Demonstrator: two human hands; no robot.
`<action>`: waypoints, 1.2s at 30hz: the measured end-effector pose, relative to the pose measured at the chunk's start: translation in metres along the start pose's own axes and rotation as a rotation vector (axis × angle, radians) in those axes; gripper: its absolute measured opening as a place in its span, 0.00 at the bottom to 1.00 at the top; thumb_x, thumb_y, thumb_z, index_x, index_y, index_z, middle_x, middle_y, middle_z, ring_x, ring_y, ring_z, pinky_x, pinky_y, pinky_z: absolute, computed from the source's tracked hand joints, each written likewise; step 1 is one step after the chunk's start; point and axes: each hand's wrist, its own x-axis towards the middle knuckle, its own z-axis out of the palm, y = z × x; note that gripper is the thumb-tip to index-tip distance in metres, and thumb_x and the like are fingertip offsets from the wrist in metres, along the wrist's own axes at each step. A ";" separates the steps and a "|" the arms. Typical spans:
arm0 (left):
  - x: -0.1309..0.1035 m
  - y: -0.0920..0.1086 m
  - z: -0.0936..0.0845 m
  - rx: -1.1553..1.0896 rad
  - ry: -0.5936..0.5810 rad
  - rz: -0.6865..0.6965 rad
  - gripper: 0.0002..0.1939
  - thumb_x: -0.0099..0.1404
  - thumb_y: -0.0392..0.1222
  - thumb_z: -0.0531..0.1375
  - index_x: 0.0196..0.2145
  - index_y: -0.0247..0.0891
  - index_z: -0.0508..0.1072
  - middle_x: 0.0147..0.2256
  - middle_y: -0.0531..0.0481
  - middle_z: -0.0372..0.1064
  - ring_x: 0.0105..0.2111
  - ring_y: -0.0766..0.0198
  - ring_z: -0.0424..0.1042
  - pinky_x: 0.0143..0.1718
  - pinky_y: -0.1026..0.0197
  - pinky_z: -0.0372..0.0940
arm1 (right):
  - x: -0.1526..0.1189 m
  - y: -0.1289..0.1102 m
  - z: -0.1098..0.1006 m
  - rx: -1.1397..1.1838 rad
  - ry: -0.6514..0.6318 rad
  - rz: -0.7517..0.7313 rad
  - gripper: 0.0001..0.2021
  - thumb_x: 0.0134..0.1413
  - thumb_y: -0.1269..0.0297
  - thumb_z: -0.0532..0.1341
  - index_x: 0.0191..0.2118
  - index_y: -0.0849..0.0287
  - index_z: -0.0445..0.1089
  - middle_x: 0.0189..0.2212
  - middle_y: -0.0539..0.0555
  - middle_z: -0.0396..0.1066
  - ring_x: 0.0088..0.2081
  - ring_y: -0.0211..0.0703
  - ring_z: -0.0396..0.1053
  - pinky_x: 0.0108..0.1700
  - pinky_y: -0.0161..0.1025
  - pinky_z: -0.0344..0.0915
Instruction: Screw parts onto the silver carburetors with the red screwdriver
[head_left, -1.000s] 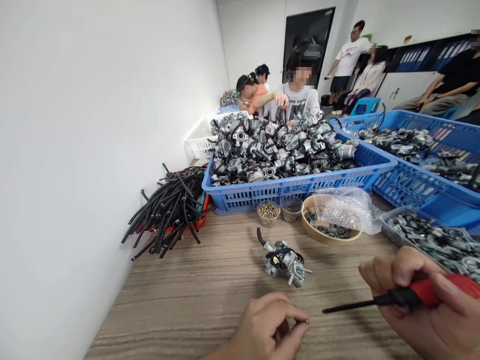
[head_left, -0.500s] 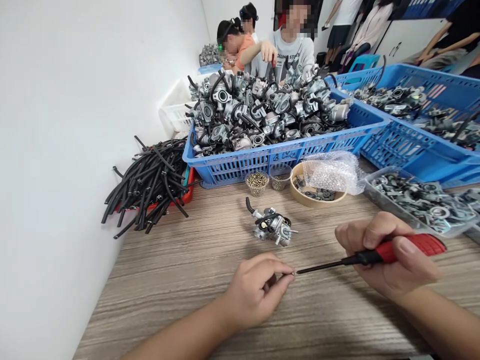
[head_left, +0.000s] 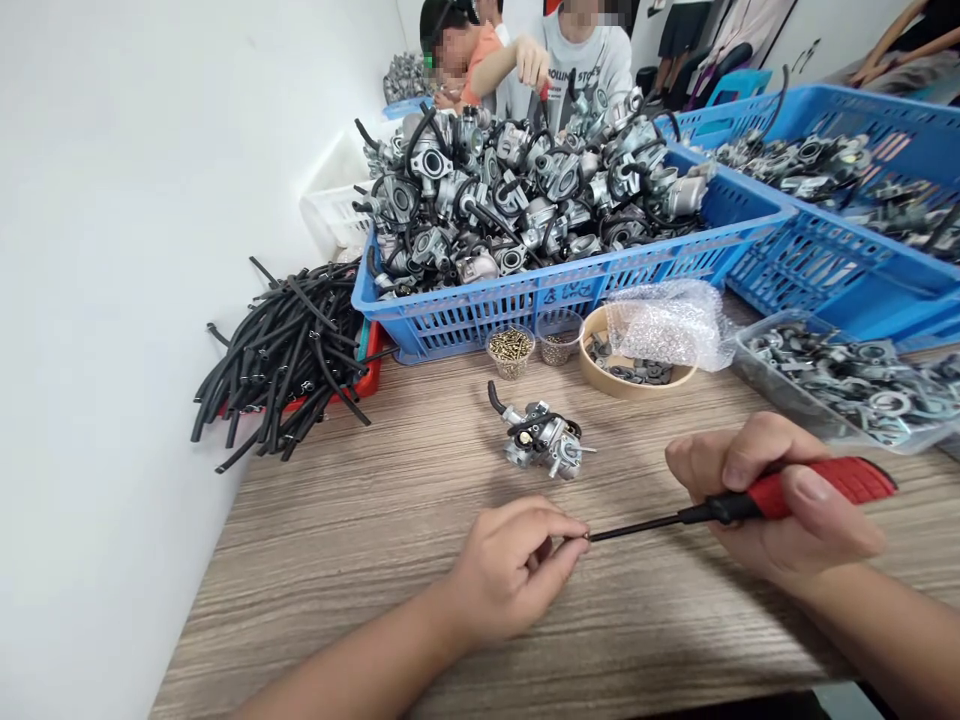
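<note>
The left forearm [head_left: 367, 650] enters at seven o'clock and points toward two, its wrist [head_left: 450, 608] nearly straight. The left hand [head_left: 514, 570] is back upward, with the forefinger [head_left: 551, 521] and thumb [head_left: 556, 570] pinched together at the tips toward three o'clock; the other fingers curl beneath.

The right forearm [head_left: 877, 620] comes in from four o'clock and points toward ten. The right hand [head_left: 780, 545] closes in a grip, its thumb [head_left: 836, 518] angled toward ten o'clock and its fingers bent, knuckles uppermost. The left hand sits between eight and nine o'clock of the right, well apart. Both forearms are bare.
</note>
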 end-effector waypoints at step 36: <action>0.001 -0.002 -0.001 0.212 0.006 0.110 0.06 0.80 0.33 0.68 0.51 0.31 0.83 0.41 0.41 0.86 0.36 0.62 0.85 0.36 0.66 0.80 | -0.010 0.015 0.003 0.030 -0.032 -0.091 0.13 0.67 0.57 0.63 0.30 0.54 0.69 0.16 0.44 0.49 0.17 0.35 0.42 0.26 0.39 0.45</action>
